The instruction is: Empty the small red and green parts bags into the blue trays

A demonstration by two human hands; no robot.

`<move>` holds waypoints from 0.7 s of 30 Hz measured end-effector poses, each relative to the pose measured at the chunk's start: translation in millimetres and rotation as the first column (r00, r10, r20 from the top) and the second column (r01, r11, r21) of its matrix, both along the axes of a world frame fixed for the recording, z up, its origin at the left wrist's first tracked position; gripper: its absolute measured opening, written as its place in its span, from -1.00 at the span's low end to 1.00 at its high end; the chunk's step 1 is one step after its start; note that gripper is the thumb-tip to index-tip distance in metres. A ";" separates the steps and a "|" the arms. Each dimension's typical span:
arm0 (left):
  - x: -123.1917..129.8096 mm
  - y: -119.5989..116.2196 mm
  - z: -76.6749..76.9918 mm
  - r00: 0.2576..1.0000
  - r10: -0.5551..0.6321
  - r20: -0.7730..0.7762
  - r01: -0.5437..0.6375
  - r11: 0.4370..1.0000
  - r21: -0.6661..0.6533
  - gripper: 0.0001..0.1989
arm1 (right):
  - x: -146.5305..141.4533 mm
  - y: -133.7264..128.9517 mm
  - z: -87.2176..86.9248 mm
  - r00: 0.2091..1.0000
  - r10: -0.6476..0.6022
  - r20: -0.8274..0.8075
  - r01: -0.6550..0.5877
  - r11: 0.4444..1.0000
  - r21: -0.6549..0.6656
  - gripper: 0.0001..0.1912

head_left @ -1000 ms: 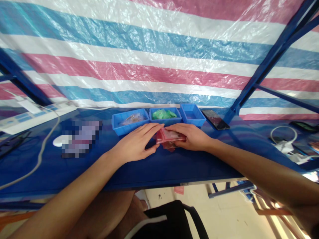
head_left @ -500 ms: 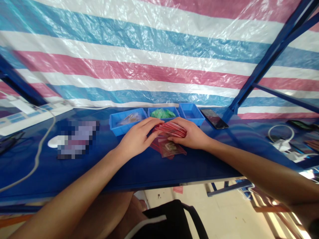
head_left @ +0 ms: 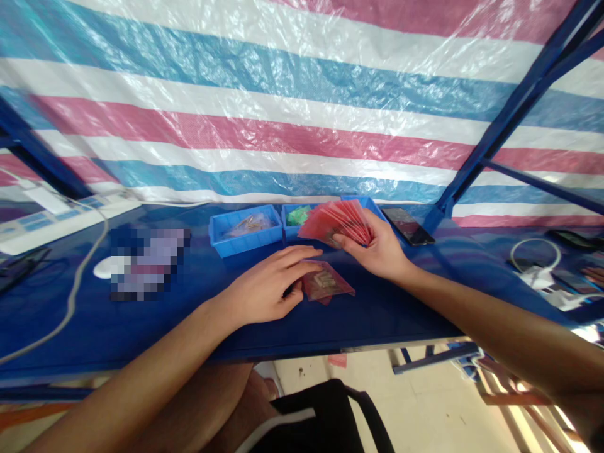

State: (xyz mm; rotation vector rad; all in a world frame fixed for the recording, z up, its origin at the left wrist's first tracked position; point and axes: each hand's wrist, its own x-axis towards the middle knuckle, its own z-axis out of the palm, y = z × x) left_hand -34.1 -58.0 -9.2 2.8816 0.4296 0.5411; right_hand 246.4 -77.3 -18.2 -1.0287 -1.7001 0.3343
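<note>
My right hand (head_left: 380, 248) grips a fanned stack of red plastic bags (head_left: 333, 221), raised in front of the middle and right blue bins. My left hand (head_left: 274, 283) is low over the table, its fingertips on the left edge of a red bag (head_left: 328, 282) that lies flat with small pale pieces inside. Another red bag partly shows beneath it. The left blue bin (head_left: 245, 231) holds clear bags with thin metallic pieces. Green bags (head_left: 298, 216) sit in the middle bin, partly hidden by the stack. The right bin (head_left: 372, 206) is mostly covered.
A dark phone (head_left: 408, 226) lies right of the bins. On the left are a blurred purple item (head_left: 155, 258), a white round object (head_left: 111, 267), a cable (head_left: 73, 302) and a power strip (head_left: 61, 217). A white charger (head_left: 535, 275) and a person's hand (head_left: 593, 275) are at far right.
My right hand has lifted the red stack up and rightward, fanned out. My left hand has left the stack and moved down onto the bags on the table.
</note>
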 end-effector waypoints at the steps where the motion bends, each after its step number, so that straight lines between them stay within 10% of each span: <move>1: 1.3 1.3 -1.3 1.000 0.000 -0.016 0.000 1.000 -0.019 -0.38 | 0.7 1.2 -1.2 1.000 0.006 -0.006 -0.006 1.000 0.010 -0.54; 8: 1.6 12.5 -2.5 0.997 0.065 0.050 -0.058 0.991 -0.124 -0.76 | 4.8 5.7 -7.0 0.999 0.002 -0.042 -0.001 1.000 0.023 -0.56; 21: 11.9 10.8 -6.3 0.961 0.257 0.102 -0.227 0.944 -0.240 -0.68 | 4.6 5.7 -3.7 1.000 -0.004 -0.026 0.003 1.000 -0.010 -0.54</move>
